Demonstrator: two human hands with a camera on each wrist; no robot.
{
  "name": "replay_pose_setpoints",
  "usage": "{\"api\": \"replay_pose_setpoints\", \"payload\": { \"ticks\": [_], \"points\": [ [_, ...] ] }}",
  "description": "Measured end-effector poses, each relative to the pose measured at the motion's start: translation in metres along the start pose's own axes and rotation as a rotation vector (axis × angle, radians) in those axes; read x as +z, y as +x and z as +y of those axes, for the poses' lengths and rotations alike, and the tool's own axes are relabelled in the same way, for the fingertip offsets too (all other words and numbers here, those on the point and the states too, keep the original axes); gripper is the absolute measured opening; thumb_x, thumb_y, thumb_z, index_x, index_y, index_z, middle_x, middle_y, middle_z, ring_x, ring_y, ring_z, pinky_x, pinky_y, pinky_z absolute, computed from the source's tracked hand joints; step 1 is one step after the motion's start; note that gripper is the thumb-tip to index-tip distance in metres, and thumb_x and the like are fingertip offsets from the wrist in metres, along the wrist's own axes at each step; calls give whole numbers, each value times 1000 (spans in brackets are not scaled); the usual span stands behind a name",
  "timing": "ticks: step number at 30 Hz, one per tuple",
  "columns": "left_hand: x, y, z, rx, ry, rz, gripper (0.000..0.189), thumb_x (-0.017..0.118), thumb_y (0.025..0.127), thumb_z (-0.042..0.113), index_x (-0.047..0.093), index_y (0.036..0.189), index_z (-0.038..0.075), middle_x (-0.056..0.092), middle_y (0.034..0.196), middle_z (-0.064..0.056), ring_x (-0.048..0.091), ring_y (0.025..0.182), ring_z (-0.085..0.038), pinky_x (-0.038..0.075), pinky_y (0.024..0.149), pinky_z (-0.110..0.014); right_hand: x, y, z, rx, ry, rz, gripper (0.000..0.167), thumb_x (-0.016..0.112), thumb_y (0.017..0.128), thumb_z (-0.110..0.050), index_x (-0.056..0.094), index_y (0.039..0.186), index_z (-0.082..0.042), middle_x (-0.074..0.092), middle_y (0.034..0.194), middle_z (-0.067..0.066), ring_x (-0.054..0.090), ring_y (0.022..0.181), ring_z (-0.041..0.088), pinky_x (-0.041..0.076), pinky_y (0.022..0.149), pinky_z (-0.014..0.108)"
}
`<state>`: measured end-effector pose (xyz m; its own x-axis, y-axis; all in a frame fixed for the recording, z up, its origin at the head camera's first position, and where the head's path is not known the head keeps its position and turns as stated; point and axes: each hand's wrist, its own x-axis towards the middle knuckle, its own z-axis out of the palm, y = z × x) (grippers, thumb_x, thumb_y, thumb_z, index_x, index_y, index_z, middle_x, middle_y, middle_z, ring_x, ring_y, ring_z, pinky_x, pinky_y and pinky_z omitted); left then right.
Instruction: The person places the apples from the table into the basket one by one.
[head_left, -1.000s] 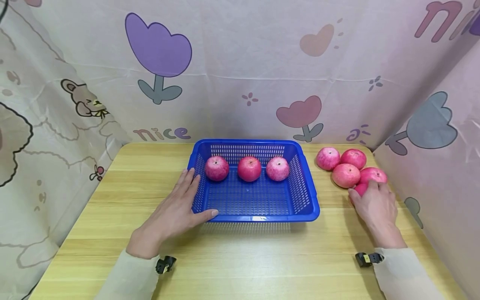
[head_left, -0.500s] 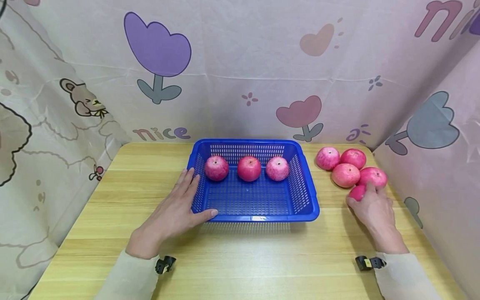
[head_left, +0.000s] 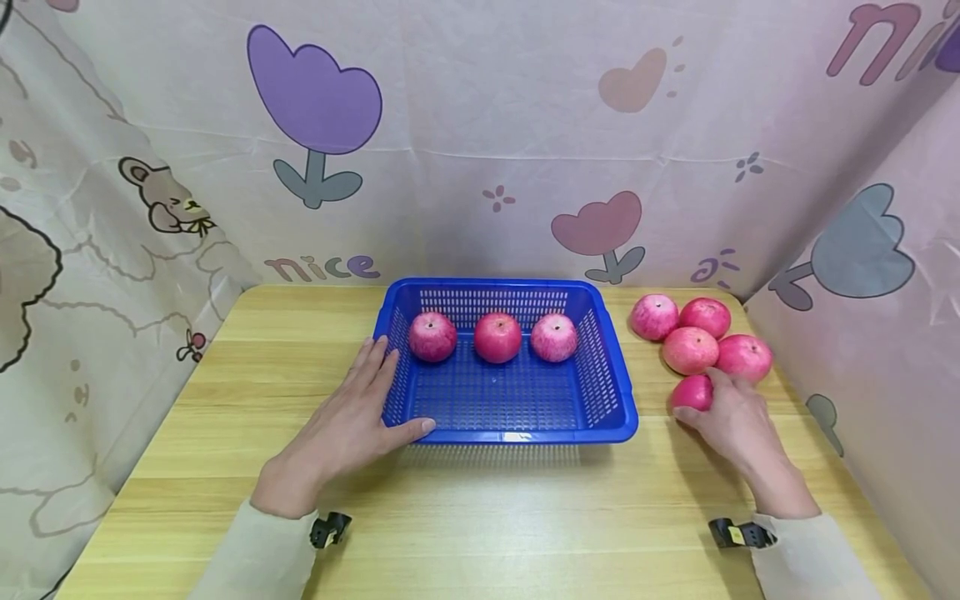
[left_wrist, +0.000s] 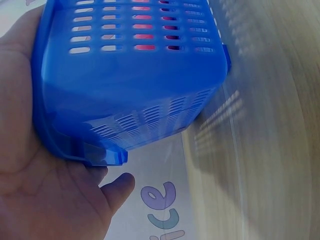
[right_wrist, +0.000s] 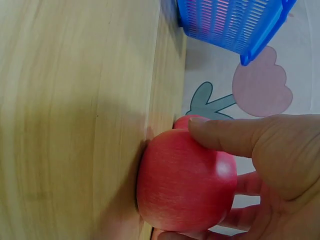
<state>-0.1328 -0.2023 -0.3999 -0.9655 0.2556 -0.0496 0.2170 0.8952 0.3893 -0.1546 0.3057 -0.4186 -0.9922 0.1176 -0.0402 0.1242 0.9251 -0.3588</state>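
Observation:
My right hand (head_left: 738, 421) grips a red apple (head_left: 692, 392), thumb on the near left side and fingers round the far side. In the right wrist view this apple (right_wrist: 185, 182) sits right at the tabletop, its shadow beside it. Along the left rim of a blue plastic basket (head_left: 517, 436) lies my left hand (head_left: 348, 425), its fingers straight and its thumb over the front left corner. The left wrist view has the palm (left_wrist: 30, 165) against the basket's rim. Three apples, among them a middle one (head_left: 498, 337), stand in a row inside the basket.
Several more apples (head_left: 690, 350) cluster at the table's back right, just beyond my right hand. A wooden table (head_left: 495, 525) carries everything. Printed cloth (head_left: 465, 100) hangs behind it and along both sides.
My right hand has drawn the gripped apple left and slightly toward me, away from the cluster. My left hand and the basket have stayed put.

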Motion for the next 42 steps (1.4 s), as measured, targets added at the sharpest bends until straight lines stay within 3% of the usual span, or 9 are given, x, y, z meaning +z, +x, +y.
{"api": "replay_pose_setpoints", "payload": {
  "ticks": [6,15,21,28,32,38,42],
  "points": [
    [0,0,0,0,5,-2,124,56,86,88,14,170,8,-6,179,-10,-7,165,-34,24,122,-70,0,1,-1,-21,5,0,79,75,92,-29,38,146,17,48,131,44,54,112,62,47,95,75],
    [1,0,-1,4,10,1,127,50,83,93,14,170,8,-6,179,-10,-6,165,-34,25,123,-69,0,2,-4,-12,-2,11,77,75,92,-28,39,144,17,49,129,41,53,112,59,48,94,74],
    [1,0,-1,4,4,0,125,54,85,90,14,170,8,-5,179,-10,-8,165,-32,23,123,-69,-14,3,-20,-29,-2,43,83,71,94,-32,34,150,17,43,136,44,51,113,61,49,91,76],
    [1,0,-1,12,7,4,125,54,85,90,14,170,7,-5,179,-11,-7,165,-34,24,123,-69,-43,9,-58,-115,-13,155,77,77,91,-29,41,146,10,47,132,41,53,109,58,53,82,76],
    [1,0,-1,13,8,3,126,52,84,91,15,170,6,-4,179,-12,-7,165,-34,24,122,-70,-59,9,-84,-195,-42,181,75,78,91,-31,46,147,7,49,136,37,54,111,56,51,83,75],
    [0,0,0,8,-3,1,120,62,88,80,15,170,6,-5,179,-12,-8,165,-34,23,123,-70,-79,9,-136,-293,-85,123,70,76,93,-34,48,149,-3,49,144,31,54,118,55,51,89,74],
    [0,0,0,3,-3,-4,124,57,86,87,14,170,6,-5,179,-12,-8,165,-34,23,122,-70,-87,13,-173,-357,-87,74,70,75,93,-34,48,151,-8,49,149,25,58,121,49,54,92,67]
  ]
}}
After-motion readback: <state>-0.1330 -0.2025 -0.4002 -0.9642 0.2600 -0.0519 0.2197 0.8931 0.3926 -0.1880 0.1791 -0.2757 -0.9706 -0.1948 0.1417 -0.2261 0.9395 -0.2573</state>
